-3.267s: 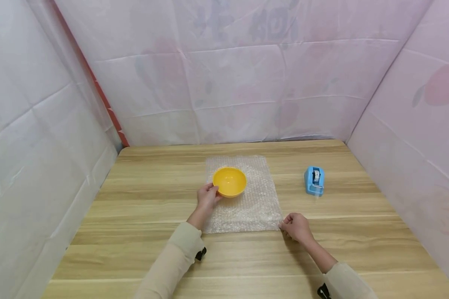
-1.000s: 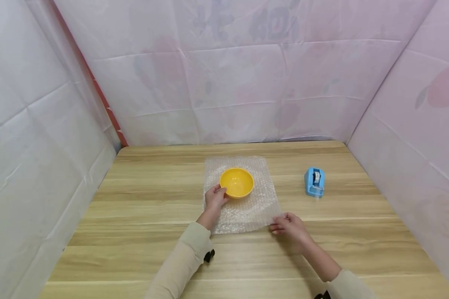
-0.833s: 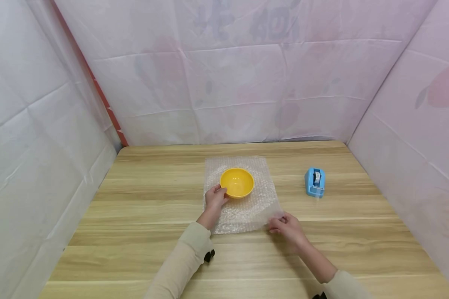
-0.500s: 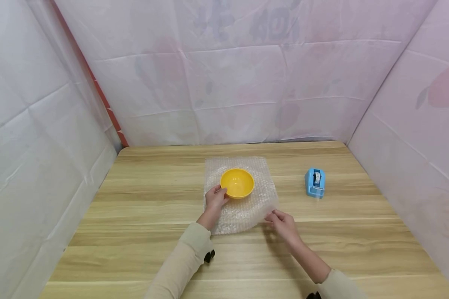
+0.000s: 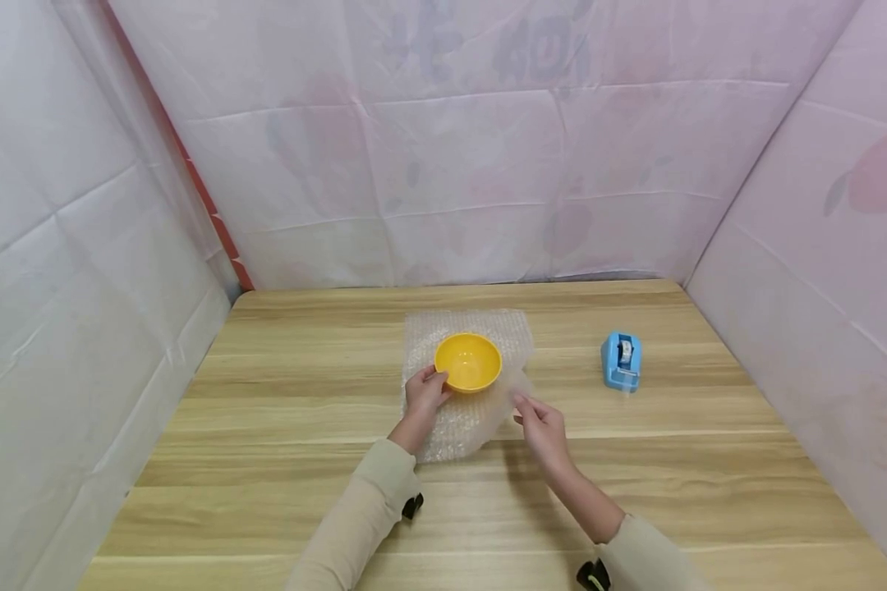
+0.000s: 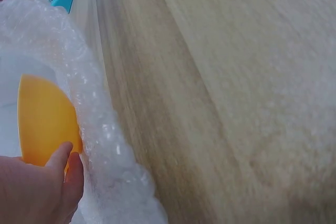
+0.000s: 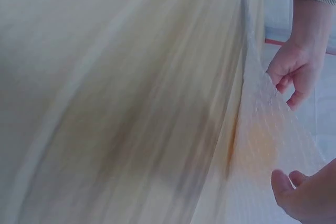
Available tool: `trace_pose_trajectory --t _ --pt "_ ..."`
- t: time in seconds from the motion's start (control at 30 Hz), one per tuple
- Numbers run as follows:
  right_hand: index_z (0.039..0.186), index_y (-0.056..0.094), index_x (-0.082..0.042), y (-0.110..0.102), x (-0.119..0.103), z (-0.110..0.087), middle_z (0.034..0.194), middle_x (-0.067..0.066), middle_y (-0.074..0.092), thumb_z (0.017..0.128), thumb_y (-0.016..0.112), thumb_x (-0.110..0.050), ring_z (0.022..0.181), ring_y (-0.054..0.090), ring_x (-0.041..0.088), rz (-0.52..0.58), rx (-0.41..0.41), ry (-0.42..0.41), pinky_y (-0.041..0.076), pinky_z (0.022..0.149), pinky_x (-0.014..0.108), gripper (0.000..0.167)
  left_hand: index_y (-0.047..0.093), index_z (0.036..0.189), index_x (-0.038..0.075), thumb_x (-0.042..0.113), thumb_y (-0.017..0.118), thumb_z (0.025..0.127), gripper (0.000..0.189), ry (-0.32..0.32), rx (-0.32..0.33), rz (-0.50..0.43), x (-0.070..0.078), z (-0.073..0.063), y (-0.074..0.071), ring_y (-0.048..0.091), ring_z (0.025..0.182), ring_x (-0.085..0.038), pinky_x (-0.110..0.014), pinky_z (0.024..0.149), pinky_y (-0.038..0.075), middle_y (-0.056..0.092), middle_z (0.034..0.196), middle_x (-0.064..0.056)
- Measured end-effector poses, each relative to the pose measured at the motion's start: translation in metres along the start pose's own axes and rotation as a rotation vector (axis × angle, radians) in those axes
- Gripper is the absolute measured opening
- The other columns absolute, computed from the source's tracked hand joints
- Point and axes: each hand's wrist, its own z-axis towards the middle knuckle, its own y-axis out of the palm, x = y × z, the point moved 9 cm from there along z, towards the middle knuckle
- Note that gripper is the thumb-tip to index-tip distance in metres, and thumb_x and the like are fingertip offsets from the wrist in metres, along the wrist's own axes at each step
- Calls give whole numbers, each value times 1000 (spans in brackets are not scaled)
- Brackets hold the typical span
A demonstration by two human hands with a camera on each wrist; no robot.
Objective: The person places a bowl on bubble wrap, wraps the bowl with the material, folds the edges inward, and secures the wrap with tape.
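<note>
A yellow bowl (image 5: 468, 362) sits upright on a sheet of bubble wrap (image 5: 443, 435) on the wooden table. My left hand (image 5: 424, 397) holds the bowl low on its near left side; in the left wrist view its fingertips (image 6: 64, 150) are against the bowl's orange-yellow outer wall (image 6: 44, 119). At the sheet's near right corner, my right hand (image 5: 543, 427) pinches the bubble wrap and holds it lifted toward the bowl. The right wrist view shows the raised sheet (image 7: 262, 129) between both hands, with the bowl dimly visible through it.
A blue tape dispenser (image 5: 622, 361) stands on the table (image 5: 303, 369) to the right of the sheet, a piece of tape at its front. Pale printed cloth hangs (image 5: 458, 164) behind the table and along both sides.
The bowl and left hand shifted right earlier, then stayed still. My right hand has moved left and away from me, raising and folding the wrap's near right corner toward the bowl.
</note>
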Motion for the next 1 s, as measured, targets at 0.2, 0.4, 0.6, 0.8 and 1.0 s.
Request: trace_pose_trajectory --t 0.2,0.4,0.6,0.8,1.0 --pt "123 52 10 14 -7 7 131 25 50 97 43 -15 122 49 35 85 9 8 45 98 43 37 47 127 -9 4 54 89 41 36 2 -5 4 0 2 60 104 -31 -39 89 51 52 123 -27" --pt "124 51 10 26 -13 14 128 27 52 98 40 -12 115 55 30 196 19 8 47 96 40 36 48 126 -9 5 55 88 41 41 12 4 5 0 1 59 104 -29 -38 89 51 53 123 -27" --pt "123 52 10 36 -14 22 126 27 54 97 41 -12 103 60 20 245 22 11 46 97 43 36 49 126 -9 6 55 88 41 53 14 27 4 -1 -1 60 100 -25 -36 88 52 53 123 -27" --pt "125 53 6 41 -11 29 131 20 53 98 42 -15 116 54 32 180 5 -34 46 97 36 36 49 125 -10 4 56 86 41 79 10 19 2 0 0 56 75 -12 -22 69 53 57 117 -26" --pt "116 60 8 43 -24 30 124 23 57 90 53 1 112 57 34 -126 -50 -315 52 83 24 28 49 125 -9 5 57 86 42 92 -7 29 2 1 -2 56 72 -10 -26 73 55 57 118 -26"
